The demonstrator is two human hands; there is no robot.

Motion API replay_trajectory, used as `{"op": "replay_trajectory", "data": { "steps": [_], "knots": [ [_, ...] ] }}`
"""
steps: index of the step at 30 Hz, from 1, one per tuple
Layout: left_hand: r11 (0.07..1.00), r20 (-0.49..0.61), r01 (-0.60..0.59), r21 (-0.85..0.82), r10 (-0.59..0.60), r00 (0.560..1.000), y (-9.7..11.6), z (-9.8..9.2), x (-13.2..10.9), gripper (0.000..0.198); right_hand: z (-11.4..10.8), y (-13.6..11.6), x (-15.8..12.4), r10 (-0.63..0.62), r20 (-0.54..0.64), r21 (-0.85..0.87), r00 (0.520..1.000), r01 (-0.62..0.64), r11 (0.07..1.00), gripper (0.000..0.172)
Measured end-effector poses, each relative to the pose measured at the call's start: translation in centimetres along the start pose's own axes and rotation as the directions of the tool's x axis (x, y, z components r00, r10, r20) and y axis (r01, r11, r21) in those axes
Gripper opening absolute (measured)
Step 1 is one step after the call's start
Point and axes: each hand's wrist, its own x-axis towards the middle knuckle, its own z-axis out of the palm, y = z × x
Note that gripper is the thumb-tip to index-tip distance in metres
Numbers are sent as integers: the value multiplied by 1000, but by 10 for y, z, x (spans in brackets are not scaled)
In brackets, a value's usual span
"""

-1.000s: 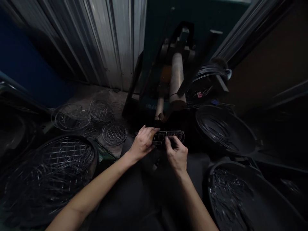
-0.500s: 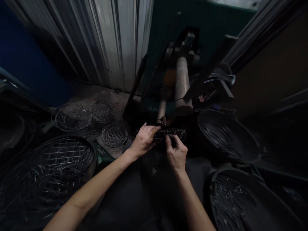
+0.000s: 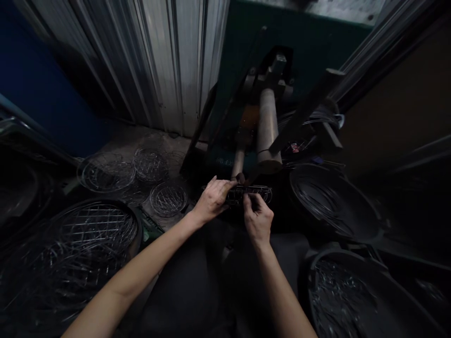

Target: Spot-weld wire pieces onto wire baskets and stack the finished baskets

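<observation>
A small round wire grid (image 3: 257, 191) lies flat at the foot of a machine, under its metal rod (image 3: 238, 162). My left hand (image 3: 212, 199) rests on the grid's left side with its fingers curled over the rim. On the near edge, my right hand (image 3: 258, 217) pinches one wire between thumb and forefinger. A thick pale cylinder (image 3: 267, 126) of the machine rises just behind the grid.
Finished round wire grids (image 3: 167, 198) lie on the floor at the left, more (image 3: 105, 171) behind them. A big tub of wire grids (image 3: 91, 230) is at near left. Dark tubs holding wire rings (image 3: 327, 197) and short wires (image 3: 338, 300) stand at the right. Corrugated sheet wall behind.
The view has tilted slightly, so the hands and grid sit a little higher in frame. Both hands stay on the wire grid in nearly the same grip.
</observation>
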Motion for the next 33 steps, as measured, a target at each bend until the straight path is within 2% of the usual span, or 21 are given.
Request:
{"op": "replay_trajectory", "data": {
  "steps": [4,7,10,13,15,16,18,19,21,22,23,25,27,29,31,33],
  "knots": [
    [998,4,-8,66,8,1000,-3,2,-1,54,3,4,-2,-7,-19,12,1000,8,1000,25],
    [995,-14,-21,101,23,1000,-6,4,0,49,8,5,-2,53,-8,73,999,-52,996,27],
    [994,-23,-48,94,50,998,-9,5,2,55,9,-1,-1,67,2,69,998,-67,995,29],
    [998,-28,-38,46,39,999,-8,2,1,62,-12,-8,-11,92,-23,89,995,-90,992,32],
    [1000,-17,-14,-7,14,1000,-3,-3,-3,63,-45,-2,-29,175,-64,86,983,-169,982,37],
    [999,-3,-3,-39,3,1000,1,-7,-7,63,-67,8,-41,228,-105,36,968,-226,974,39],
    [994,51,10,-106,-5,999,14,-16,-13,62,-117,41,-69,291,-258,-216,921,-348,912,40],
    [990,94,17,-140,-4,996,21,-20,-16,61,-143,62,-84,338,-327,-343,883,-444,828,40],
    [981,206,49,-186,-9,978,38,-26,-18,61,-186,104,-114,503,-357,-548,787,-613,569,38],
    [981,272,66,-185,-13,962,45,-27,-19,61,-201,123,-129,594,-310,-628,742,-629,458,38],
    [983,342,74,-167,-13,940,53,-25,-19,62,-211,139,-143,667,-243,-683,704,-612,398,37],
    [993,472,55,-109,3,881,65,-16,-22,64,-217,163,-169,750,-142,-720,646,-587,370,32],
    [996,565,14,-87,38,824,72,-3,-31,69,-212,178,-187,776,-88,-707,625,-587,393,25],
    [991,609,2,-133,80,789,72,8,-46,80,-206,188,-198,786,-56,-695,616,-589,412,22],
    [977,610,41,-208,97,787,65,12,-61,89,-204,194,-203,784,-37,-687,620,-586,430,20],
    [958,587,107,-264,72,806,53,12,-73,94,-207,196,-207,775,-24,-687,631,-573,446,19]
  ]
}}
